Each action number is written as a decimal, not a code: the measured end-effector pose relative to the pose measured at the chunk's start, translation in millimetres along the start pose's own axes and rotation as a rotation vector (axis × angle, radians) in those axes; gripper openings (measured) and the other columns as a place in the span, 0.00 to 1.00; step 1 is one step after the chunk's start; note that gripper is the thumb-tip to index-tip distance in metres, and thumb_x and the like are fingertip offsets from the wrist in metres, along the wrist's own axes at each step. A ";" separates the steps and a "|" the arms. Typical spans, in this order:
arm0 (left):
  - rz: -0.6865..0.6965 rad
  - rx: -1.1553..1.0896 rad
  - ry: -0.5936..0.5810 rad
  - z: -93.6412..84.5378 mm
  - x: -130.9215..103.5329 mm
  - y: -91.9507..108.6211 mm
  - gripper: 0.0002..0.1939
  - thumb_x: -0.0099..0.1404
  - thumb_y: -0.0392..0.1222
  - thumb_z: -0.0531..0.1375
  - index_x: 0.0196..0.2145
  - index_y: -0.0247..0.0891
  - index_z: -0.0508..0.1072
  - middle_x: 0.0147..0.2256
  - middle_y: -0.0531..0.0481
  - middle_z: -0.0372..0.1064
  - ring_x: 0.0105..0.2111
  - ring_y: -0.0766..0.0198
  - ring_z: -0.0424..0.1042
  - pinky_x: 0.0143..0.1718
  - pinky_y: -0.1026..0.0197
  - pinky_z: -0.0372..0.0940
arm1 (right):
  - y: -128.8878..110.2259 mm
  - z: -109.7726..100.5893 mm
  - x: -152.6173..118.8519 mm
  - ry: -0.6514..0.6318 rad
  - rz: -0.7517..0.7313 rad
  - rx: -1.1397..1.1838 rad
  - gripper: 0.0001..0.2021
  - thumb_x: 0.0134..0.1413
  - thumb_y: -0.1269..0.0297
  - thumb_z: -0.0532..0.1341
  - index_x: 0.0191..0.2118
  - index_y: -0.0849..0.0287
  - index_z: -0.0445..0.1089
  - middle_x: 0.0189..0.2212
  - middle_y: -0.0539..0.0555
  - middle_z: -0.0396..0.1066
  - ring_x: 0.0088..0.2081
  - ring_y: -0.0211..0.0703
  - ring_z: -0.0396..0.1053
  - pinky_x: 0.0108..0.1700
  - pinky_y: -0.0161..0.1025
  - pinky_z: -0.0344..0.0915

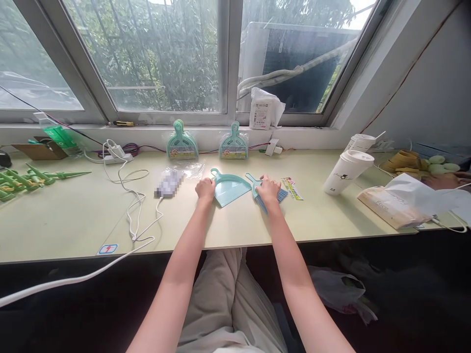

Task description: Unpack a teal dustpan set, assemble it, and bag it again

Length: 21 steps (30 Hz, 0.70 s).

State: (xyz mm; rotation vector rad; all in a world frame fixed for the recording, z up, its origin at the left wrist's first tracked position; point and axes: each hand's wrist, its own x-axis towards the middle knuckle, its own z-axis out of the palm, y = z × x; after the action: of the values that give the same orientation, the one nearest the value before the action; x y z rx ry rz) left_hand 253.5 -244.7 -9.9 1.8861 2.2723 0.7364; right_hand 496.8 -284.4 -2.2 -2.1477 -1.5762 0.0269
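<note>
My left hand [205, 189] is closed on the left edge of a mint-green dustpan [231, 189], which lies on the table with its handle pointing away from me. Just right of it, my right hand [269, 188] grips a small hand brush [253, 180] of the same colour, its blue-grey bristles spreading out below and to the right of my fingers. Beside that hand lies a printed label card [292, 189]. Two packaged dustpan sets, one on the left [182, 142] and one on the right [234, 142], stand against the window wall, and a crumpled clear wrapper [189, 170] rests before them.
A phone-like blurred item [169, 184] with a white cable [134, 215] lies to the left. Green spiked pieces [33, 179] sit at far left. White paper cups [349, 171] and a tissue pack [395, 201] stand at right. The pale table [73, 215] ends close to my body.
</note>
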 end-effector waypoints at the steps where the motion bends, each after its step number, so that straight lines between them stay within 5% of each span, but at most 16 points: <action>1: 0.046 -0.011 -0.017 -0.3 -2.9 2.3 0.17 0.67 0.47 0.51 0.38 0.35 0.78 0.39 0.36 0.75 0.43 0.49 0.73 0.42 0.54 0.64 | -3.9 -0.4 -1.5 0.020 -0.015 0.061 0.16 0.52 0.67 0.59 0.49 0.56 0.65 0.39 0.56 0.76 0.44 0.49 0.70 0.50 0.46 0.51; 5: 0.537 -0.196 -0.269 0.0 -19.8 18.4 0.17 0.65 0.53 0.56 0.30 0.39 0.77 0.31 0.46 0.74 0.33 0.59 0.73 0.36 0.60 0.63 | -20.3 2.3 -8.5 0.021 -0.165 0.194 0.15 0.54 0.63 0.60 0.48 0.53 0.66 0.40 0.53 0.76 0.45 0.47 0.70 0.50 0.44 0.52; 7: 0.743 -0.278 -0.268 0.9 -27.2 26.4 0.17 0.63 0.56 0.58 0.31 0.40 0.76 0.32 0.49 0.73 0.31 0.62 0.71 0.34 0.62 0.63 | -24.7 5.4 -11.0 -0.036 -0.273 0.167 0.14 0.53 0.64 0.60 0.47 0.52 0.69 0.39 0.53 0.77 0.46 0.48 0.69 0.50 0.44 0.52; 12: 0.901 -0.187 0.075 2.3 -23.8 23.9 0.21 0.56 0.52 0.67 0.45 0.42 0.74 0.47 0.43 0.69 0.49 0.52 0.67 0.46 0.53 0.66 | -19.7 9.1 -9.7 -0.126 -0.324 0.211 0.12 0.52 0.63 0.62 0.44 0.49 0.72 0.38 0.49 0.78 0.47 0.48 0.70 0.51 0.45 0.53; 21: 1.088 0.027 0.044 18.4 -12.9 13.5 0.13 0.64 0.27 0.55 0.43 0.39 0.73 0.42 0.45 0.70 0.44 0.60 0.70 0.42 0.58 0.69 | -23.8 3.8 25.0 -0.384 -0.430 0.365 0.14 0.42 0.64 0.70 0.39 0.51 0.75 0.33 0.45 0.79 0.41 0.42 0.75 0.42 0.36 0.64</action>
State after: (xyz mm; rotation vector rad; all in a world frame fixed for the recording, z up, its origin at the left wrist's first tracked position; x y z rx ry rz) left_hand 275.4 -249.9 -23.3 3.0737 1.0857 0.7956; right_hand 482.9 -255.0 9.9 -1.5545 -2.0338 0.5689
